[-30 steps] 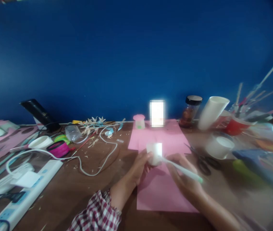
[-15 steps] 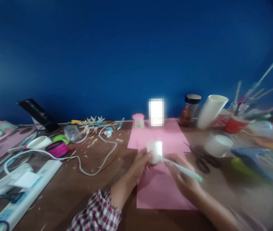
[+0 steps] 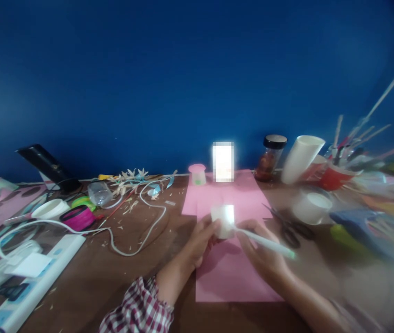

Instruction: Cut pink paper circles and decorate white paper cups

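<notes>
A small white cup (image 3: 226,223) is gripped at its left side by my left hand (image 3: 204,237), above the pink paper (image 3: 223,277). My right hand (image 3: 261,247) is closed around a white pen (image 3: 268,243) with a green end. The pen's tip meets the right edge of the cup, though blur hides whether it touches. Beyond my hands, a little cup with a pink round top (image 3: 197,174) stands on the paper, beside a bright, pixelated upright rectangle (image 3: 223,162).
On the left lie a power strip (image 3: 40,282), a white cable (image 3: 155,226) and a magenta tape roll (image 3: 77,218). To the right are scissors (image 3: 292,231), a dark-lidded jar (image 3: 269,159), a white tube (image 3: 301,159) and a red cup of brushes (image 3: 335,175). A blue wall (image 3: 183,83) rises behind.
The view has shifted slightly, so the surroundings sit a little further left. Both hands keep their holds on the cup and the pen, with hardly any movement.
</notes>
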A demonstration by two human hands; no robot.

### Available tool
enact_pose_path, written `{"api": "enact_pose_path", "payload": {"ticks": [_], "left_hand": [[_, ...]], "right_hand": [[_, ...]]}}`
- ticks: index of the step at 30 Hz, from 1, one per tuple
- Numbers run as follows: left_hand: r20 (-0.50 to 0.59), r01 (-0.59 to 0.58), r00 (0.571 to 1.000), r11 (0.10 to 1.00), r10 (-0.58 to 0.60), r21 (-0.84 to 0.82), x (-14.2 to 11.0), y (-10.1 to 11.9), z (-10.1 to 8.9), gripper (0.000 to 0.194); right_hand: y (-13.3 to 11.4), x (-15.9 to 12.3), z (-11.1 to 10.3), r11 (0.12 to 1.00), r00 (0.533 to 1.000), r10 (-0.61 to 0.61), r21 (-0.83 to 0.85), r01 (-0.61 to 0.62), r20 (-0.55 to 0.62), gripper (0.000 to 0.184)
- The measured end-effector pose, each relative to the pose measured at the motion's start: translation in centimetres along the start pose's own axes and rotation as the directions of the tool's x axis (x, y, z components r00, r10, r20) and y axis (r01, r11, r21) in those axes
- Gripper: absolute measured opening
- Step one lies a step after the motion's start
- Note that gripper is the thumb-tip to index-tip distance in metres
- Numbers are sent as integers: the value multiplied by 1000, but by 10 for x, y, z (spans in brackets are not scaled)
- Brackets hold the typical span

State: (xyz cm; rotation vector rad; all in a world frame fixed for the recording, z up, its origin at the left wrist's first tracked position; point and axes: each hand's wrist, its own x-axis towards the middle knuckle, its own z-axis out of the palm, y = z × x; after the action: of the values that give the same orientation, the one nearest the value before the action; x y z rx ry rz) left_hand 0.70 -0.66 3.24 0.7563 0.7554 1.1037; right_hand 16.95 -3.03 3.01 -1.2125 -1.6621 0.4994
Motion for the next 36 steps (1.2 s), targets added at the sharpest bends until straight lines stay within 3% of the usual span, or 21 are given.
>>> {"api": "enact_pose_path", "payload": {"ticks": [6, 18, 36], "left_hand": [[-4, 13, 1000, 1000, -13, 26, -2, 2, 2, 47], [4, 23, 1000, 1000, -23, 20, -3, 2, 3, 48], [-30, 25, 999, 999, -24, 28, -4, 2, 5, 48]], "right_hand": [[-2, 1, -5, 997, 998, 12, 70, -16, 61, 8], [-1, 0, -3, 999, 1000, 5, 33, -5, -1, 7], [3, 0, -1, 1000, 1000, 22, 18, -22, 1, 7]]}}
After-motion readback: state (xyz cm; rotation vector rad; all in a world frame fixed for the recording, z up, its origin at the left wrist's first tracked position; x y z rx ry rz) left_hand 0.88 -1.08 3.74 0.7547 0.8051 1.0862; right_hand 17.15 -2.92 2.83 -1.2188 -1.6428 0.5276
